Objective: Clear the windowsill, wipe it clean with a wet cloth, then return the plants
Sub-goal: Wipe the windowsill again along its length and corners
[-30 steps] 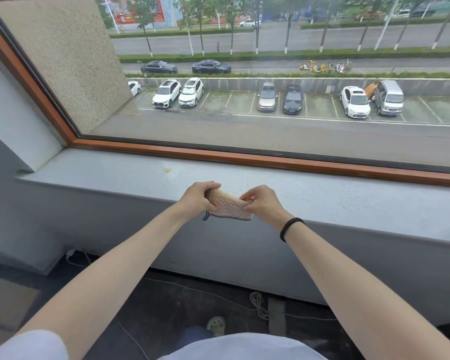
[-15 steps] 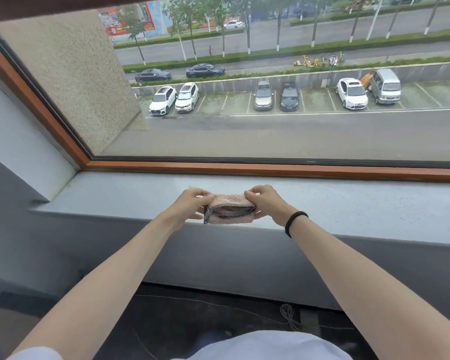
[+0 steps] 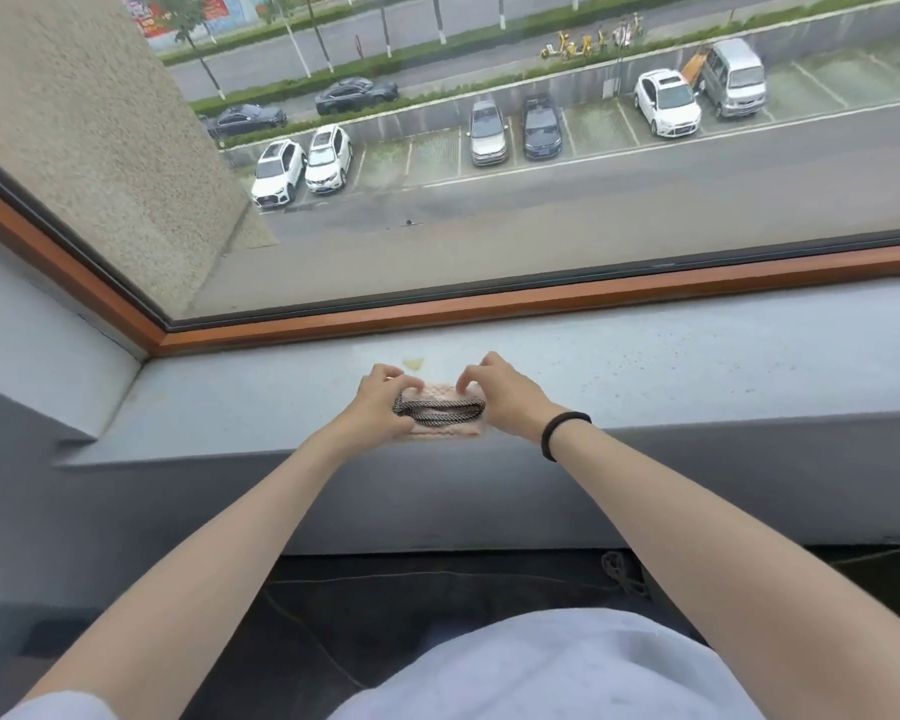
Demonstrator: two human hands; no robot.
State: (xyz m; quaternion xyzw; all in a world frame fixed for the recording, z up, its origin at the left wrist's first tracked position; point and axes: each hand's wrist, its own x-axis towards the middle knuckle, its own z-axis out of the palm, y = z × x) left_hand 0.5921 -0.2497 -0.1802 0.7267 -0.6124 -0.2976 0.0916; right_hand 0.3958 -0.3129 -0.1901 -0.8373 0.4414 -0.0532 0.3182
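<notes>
A folded pink cloth [image 3: 440, 412] with a dark braided edge lies on the grey windowsill [image 3: 697, 366], near its front edge. My left hand [image 3: 378, 400] holds the cloth's left end with curled fingers. My right hand [image 3: 500, 394] presses and pinches the right end with bent fingertips; a black band sits on that wrist. A small yellowish stain [image 3: 413, 363] marks the sill just beyond the cloth. No plants are in view.
An orange-brown window frame [image 3: 541, 298] runs along the back of the sill, with glass above it. A grey side wall [image 3: 32, 350] closes the sill's left end. Cables [image 3: 619, 569] lie on the dark floor below.
Both hands carried the folded cloth from the air down onto the sill. The view has tilted downward and moved closer.
</notes>
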